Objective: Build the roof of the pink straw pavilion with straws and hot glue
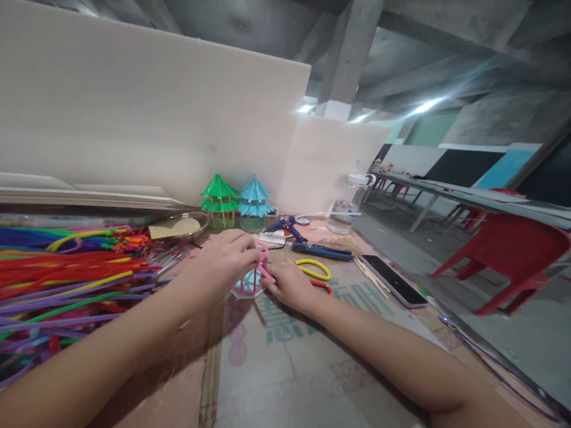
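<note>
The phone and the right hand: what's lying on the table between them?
In the head view, between the phone and the right hand lie a yellow loop, something red and thin pale sticks.

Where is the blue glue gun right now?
In the head view, the blue glue gun lies right of centre, behind both hands, between the blue pagoda model and the clear jar.
</note>
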Motion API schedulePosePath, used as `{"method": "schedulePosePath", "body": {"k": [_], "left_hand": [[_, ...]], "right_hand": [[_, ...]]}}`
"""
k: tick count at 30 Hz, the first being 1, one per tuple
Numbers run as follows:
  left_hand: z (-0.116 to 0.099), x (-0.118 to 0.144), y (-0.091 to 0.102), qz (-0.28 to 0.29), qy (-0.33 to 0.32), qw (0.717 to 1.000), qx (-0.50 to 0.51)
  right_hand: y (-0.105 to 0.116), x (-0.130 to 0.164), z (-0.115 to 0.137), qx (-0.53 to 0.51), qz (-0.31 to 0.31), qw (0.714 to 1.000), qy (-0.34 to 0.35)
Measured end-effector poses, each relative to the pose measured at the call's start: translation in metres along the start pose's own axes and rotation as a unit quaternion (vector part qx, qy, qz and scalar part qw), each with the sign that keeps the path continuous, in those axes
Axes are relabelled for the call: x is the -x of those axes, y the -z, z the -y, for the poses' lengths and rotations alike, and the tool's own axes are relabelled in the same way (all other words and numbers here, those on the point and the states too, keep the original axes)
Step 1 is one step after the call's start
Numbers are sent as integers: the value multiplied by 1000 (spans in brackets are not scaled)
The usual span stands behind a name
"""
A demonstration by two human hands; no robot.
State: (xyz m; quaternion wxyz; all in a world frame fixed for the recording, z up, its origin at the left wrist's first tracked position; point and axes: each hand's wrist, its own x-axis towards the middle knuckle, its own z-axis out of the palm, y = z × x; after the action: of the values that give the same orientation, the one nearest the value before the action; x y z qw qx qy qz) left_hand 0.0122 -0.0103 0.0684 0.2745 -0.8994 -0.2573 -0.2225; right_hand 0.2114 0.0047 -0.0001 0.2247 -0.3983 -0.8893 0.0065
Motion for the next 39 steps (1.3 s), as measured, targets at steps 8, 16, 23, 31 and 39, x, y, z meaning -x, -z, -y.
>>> {"method": "schedulePosePath", "body": {"k": [8,16,23,31,39], "left_hand": [[0,0,-1,21,3,1000,3],[12,10,-15,55,195,964,175],[30,15,-36,73,313,839,439],[23,11,-34,64,328,829,448],[44,8,-14,-25,382,784,488]], "right_hand": [[-2,-1,0,-18,-4,1000,-2],[-1,-1,-4,-85,-22,995,-53],[-2,-2,-7,-158,-42,979,-122],[32,-3,-12,-164,-7,982,-91],[82,6,-55,41,217,967,-123]]}}
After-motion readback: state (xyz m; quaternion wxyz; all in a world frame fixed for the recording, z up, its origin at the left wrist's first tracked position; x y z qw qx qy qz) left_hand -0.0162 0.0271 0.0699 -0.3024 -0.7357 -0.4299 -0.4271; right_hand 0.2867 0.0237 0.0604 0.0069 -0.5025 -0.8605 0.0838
